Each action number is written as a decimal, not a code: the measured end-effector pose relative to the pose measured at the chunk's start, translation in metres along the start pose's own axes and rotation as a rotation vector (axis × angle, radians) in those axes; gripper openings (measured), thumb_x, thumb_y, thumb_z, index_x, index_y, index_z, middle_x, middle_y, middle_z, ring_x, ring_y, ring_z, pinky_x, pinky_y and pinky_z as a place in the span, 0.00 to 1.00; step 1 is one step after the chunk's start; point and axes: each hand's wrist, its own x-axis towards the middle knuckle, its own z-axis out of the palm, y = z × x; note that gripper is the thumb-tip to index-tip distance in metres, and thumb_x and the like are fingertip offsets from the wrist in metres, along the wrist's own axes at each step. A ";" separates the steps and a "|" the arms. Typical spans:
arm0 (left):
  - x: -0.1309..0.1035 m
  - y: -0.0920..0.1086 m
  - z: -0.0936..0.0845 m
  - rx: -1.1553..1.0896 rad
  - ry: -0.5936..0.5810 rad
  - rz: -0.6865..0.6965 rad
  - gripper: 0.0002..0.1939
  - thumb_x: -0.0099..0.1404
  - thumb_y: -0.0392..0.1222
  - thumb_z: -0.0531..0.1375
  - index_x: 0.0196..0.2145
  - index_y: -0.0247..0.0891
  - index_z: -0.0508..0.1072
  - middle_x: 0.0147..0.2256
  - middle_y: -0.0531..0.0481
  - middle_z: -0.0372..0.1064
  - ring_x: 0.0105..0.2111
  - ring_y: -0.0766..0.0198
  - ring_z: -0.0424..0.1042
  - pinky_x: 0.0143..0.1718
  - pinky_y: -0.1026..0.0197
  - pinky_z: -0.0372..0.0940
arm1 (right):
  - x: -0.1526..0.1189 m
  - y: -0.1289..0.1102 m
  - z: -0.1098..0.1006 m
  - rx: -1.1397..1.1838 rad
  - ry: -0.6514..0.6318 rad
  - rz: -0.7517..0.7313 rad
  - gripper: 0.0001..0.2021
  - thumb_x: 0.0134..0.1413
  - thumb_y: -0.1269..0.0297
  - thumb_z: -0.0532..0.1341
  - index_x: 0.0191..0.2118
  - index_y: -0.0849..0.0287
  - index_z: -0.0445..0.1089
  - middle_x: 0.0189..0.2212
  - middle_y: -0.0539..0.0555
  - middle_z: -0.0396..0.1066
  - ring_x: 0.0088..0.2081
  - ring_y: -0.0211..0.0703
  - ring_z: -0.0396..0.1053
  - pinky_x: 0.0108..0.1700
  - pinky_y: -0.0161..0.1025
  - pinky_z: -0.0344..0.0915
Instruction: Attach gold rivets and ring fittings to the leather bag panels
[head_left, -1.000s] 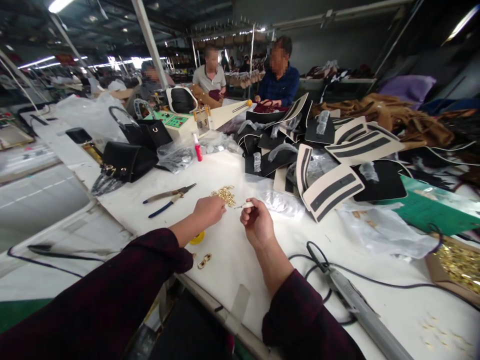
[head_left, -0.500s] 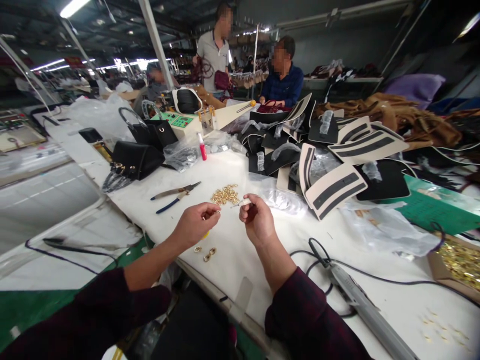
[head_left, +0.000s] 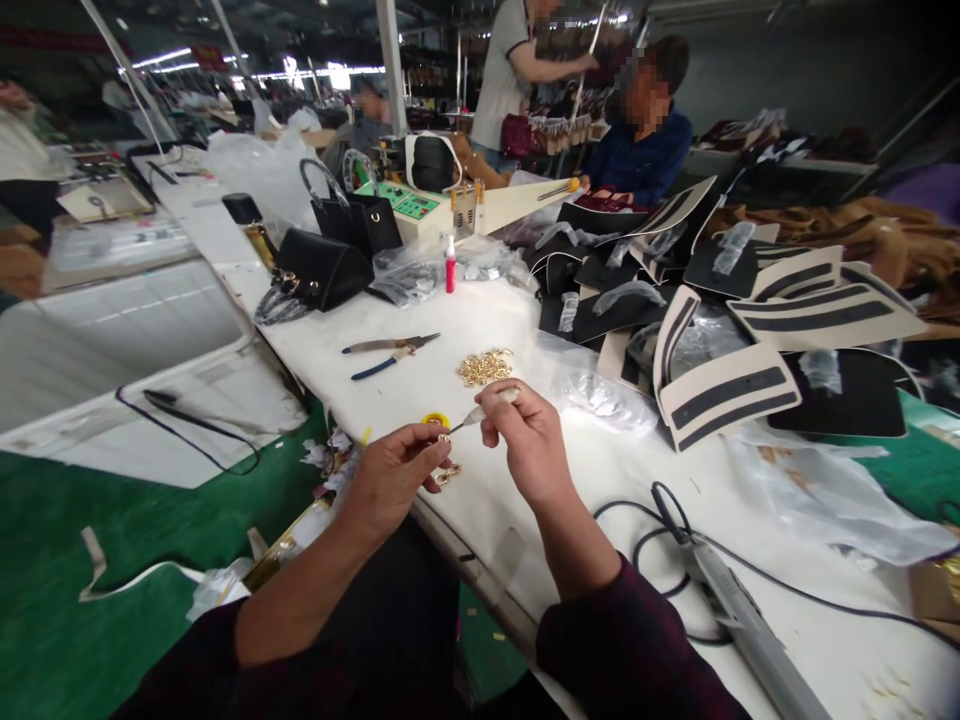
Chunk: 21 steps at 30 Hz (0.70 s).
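Note:
My left hand (head_left: 394, 475) is closed in a pinch on a small gold ring (head_left: 444, 438) near the table's front edge. My right hand (head_left: 529, 435) grips a small screwdriver (head_left: 480, 411) with a pale handle and thin metal shaft. Its tip points left and meets the ring at my left fingertips; whether it sits inside the ring is too small to tell. Just below those fingers are gold links (head_left: 448, 474), partly covered. Behind them lies a yellow tape roll (head_left: 435, 419). Beyond my hands is a pile of gold links (head_left: 484, 367).
Pliers (head_left: 390, 352) lie left of the pile. A red bottle (head_left: 450, 270) stands farther back, near black handbags (head_left: 319, 270). Bag panels (head_left: 735, 395) crowd the right side. A corded grey tool (head_left: 739, 610) lies at front right. Two people are across the table.
The view has swung left and down. My hands have come together, and the screwdriver tip has moved to the ring in my left hand. The standing person has raised an arm.

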 end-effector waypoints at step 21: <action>-0.011 0.000 0.002 0.204 0.069 0.230 0.12 0.62 0.47 0.70 0.41 0.39 0.85 0.35 0.49 0.79 0.26 0.65 0.76 0.27 0.64 0.74 | -0.004 -0.002 0.001 -0.216 -0.024 -0.071 0.09 0.63 0.59 0.63 0.34 0.56 0.73 0.22 0.46 0.67 0.24 0.37 0.61 0.28 0.36 0.58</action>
